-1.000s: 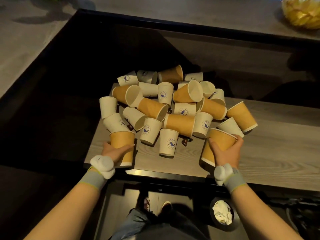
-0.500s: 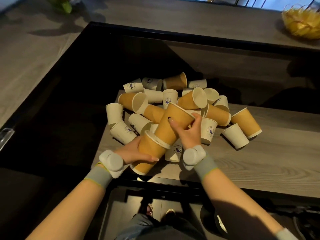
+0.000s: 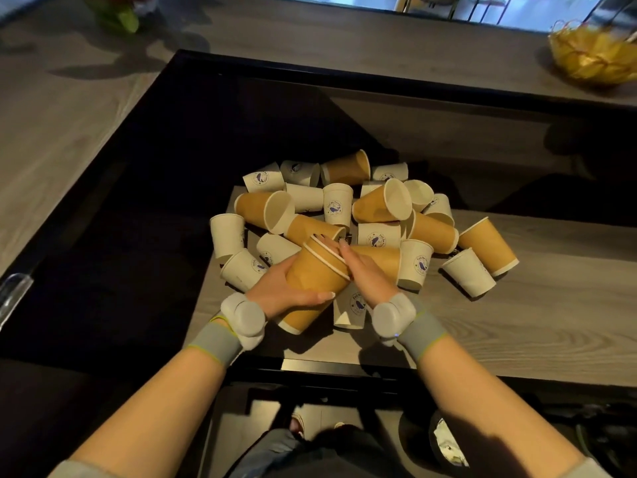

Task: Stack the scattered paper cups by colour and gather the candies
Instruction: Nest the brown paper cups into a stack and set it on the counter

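Two orange paper cups are nested into one stack (image 3: 312, 282), tilted just above the table's near left corner. My left hand (image 3: 284, 293) wraps the stack's body from the left. My right hand (image 3: 365, 274) grips the stack's upper rim from the right. Behind them lies a heap of tipped cups: white ones with a blue logo (image 3: 337, 205) and orange ones (image 3: 381, 203) mixed together. A white cup (image 3: 351, 310) stands under my right wrist. I cannot make out the candies; the pile hides them.
The wooden table (image 3: 517, 326) stretches to the right, with its left edge close to my left hand and a dark drop beyond. A yellow wire bowl (image 3: 593, 53) sits on the far counter. A bin (image 3: 448, 439) stands on the floor below.
One second ago each hand held a separate orange cup. The hands came together and the right cup slid into the left one; it now sits fully nested.
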The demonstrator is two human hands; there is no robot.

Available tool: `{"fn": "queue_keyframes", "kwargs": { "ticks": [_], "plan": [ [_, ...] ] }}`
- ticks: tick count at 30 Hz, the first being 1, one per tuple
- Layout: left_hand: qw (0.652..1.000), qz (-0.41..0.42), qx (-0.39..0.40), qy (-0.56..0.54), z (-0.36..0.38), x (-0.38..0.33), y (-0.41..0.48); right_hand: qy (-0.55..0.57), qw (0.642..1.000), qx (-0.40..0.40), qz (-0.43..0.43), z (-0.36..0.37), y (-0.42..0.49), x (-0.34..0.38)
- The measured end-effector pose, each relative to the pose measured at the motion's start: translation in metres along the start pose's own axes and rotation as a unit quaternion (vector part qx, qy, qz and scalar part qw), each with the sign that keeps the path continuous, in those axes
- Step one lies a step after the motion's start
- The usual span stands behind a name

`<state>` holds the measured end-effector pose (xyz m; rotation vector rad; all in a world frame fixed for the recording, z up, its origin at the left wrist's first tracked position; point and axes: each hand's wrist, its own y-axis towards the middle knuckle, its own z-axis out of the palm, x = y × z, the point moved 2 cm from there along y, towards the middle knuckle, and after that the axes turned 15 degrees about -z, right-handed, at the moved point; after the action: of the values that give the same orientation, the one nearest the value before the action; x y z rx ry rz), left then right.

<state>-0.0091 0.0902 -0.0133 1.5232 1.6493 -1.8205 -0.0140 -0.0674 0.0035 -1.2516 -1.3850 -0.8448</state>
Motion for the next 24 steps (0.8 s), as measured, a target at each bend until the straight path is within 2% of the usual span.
{"fn": "queue_keyframes", "kwargs": {
  "ticks": [2,3,5,6,8,10,13,17,21,24],
  "plan": [
    [1.000,0.005,-0.003,-0.008,0.001,0.008,0.000,0.007,1.000,0.023,-0.017,0.000,0.003,0.001],
    [1.000,0.009,-0.016,-0.010,0.001,0.012,0.001,0.022,0.999,-0.011,-0.032,-0.004,0.005,0.001],
    [0.998,0.024,-0.061,-0.015,-0.002,0.023,0.003,0.023,0.981,-0.187,-0.048,-0.021,0.010,-0.007],
    [0.996,0.033,-0.079,-0.021,-0.002,0.029,0.003,-0.045,0.960,-0.271,-0.046,-0.033,0.011,-0.014],
    [0.993,0.050,-0.097,-0.041,0.000,0.042,0.002,-0.231,0.911,-0.340,0.021,-0.053,0.010,-0.036],
    [0.991,0.067,-0.104,-0.054,0.004,0.053,0.002,-0.309,0.882,-0.340,0.103,-0.065,0.009,-0.058],
    [0.989,0.075,-0.110,-0.060,0.007,0.066,0.005,-0.360,0.861,-0.320,0.164,-0.069,0.015,-0.080],
    [0.988,0.058,-0.131,-0.065,0.002,0.076,0.007,-0.328,0.863,-0.318,0.215,-0.072,0.024,-0.092],
    [0.988,0.048,-0.135,-0.056,-0.003,0.078,0.005,-0.220,0.870,-0.394,0.201,-0.068,0.029,-0.087],
    [0.990,0.052,-0.118,-0.054,-0.001,0.074,0.005,-0.169,0.872,-0.440,0.134,-0.068,0.025,-0.076]
  ]
}}
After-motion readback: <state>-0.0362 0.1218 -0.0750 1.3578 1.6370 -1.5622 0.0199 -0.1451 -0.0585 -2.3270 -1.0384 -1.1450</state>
